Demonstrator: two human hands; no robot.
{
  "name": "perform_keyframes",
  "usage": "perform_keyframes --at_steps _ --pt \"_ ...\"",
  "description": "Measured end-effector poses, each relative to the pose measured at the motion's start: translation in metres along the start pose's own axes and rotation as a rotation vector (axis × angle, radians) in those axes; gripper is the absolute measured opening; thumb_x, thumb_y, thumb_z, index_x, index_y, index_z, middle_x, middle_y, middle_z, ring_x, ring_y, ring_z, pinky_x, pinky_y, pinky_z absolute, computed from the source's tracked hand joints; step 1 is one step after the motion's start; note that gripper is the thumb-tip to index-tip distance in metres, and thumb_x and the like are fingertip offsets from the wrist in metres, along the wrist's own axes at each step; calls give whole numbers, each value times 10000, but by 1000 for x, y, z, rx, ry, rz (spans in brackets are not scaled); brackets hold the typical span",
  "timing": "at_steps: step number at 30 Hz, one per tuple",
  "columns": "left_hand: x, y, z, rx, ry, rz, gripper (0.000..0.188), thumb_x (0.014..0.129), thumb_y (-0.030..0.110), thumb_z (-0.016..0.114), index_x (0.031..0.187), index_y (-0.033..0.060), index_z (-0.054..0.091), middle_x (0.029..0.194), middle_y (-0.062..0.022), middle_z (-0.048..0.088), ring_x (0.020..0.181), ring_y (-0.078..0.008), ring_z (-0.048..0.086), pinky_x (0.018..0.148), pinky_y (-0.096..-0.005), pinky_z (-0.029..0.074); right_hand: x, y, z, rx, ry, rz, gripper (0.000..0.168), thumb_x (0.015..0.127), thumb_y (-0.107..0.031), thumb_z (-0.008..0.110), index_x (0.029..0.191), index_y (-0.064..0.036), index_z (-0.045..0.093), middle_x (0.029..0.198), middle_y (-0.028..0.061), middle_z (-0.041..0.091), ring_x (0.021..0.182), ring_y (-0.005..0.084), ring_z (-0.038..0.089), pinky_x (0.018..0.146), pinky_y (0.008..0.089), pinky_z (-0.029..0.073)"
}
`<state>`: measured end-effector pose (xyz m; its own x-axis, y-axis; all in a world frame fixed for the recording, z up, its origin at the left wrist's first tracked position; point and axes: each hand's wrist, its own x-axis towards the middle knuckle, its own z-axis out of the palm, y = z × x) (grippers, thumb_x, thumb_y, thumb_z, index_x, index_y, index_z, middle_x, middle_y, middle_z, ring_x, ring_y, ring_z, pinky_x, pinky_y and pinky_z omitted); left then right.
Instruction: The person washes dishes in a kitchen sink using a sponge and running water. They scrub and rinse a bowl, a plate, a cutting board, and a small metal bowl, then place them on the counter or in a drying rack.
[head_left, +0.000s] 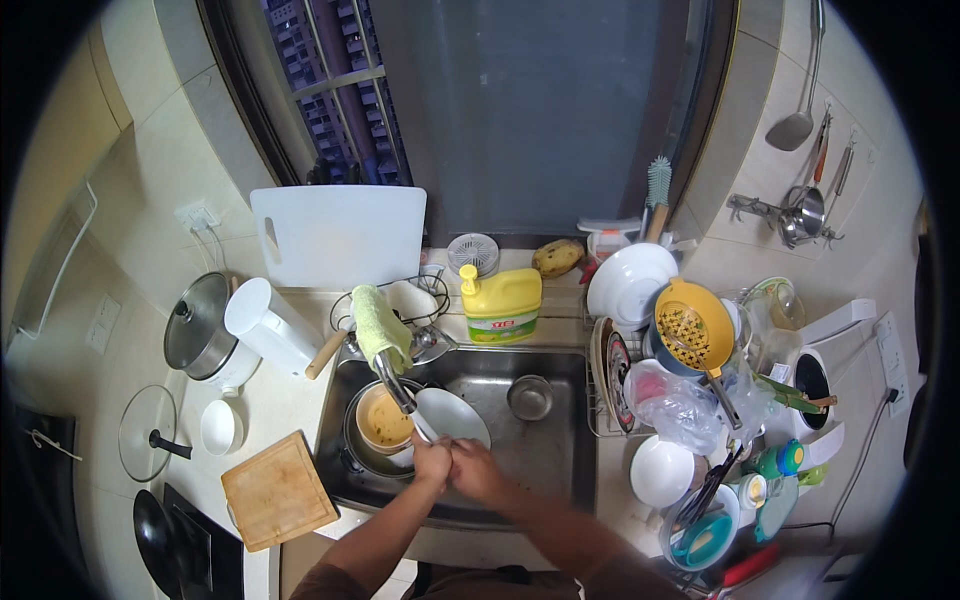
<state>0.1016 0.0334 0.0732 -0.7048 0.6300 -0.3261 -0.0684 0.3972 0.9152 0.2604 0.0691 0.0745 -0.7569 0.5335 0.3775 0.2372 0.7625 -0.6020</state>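
My left hand (433, 463) and my right hand (478, 466) meet over the front of a steel sink (536, 472), just below the faucet (394, 384). Their fingers are curled and touch. Whether anything small is between them is hidden. A white length, either running water or a spout piece, reaches from the faucet's end to my left hand. Beyond and to the left, a cream bowl (381, 420) with food residue sits in a metal pot (352, 431). A white plate (461, 416) leans beside it. A small steel bowl (530, 397) lies further right in the sink.
A green cloth (379, 322) drapes over the faucet. Behind the sink stands a yellow detergent jug (501, 304). On the left lie a wooden cutting board (279, 491) and a white bowl (222, 427). A yellow colander (694, 322) and several dishes crowd the right rack.
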Motion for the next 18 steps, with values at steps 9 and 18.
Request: perform_keyframes --at_steps 9,18 --pt "-7 -2 -7 -268 23 103 452 913 77 480 1364 77 445 1150 -138 630 911 -273 665 734 -447 560 -12 -9 -2 76 82 59 264 774 -99 625 1035 -97 666 1116 95 630 1008 293 575 897 419 468" --pt "-12 -14 -11 -441 28 -78 410 951 73 483 1359 103 465 1184 -118 601 1016 -241 602 816 -359 520 -14 13 2 53 -182 -17 290 807 -112 606 1090 -105 672 1222 82 623 1055 331 590 896 434 479"
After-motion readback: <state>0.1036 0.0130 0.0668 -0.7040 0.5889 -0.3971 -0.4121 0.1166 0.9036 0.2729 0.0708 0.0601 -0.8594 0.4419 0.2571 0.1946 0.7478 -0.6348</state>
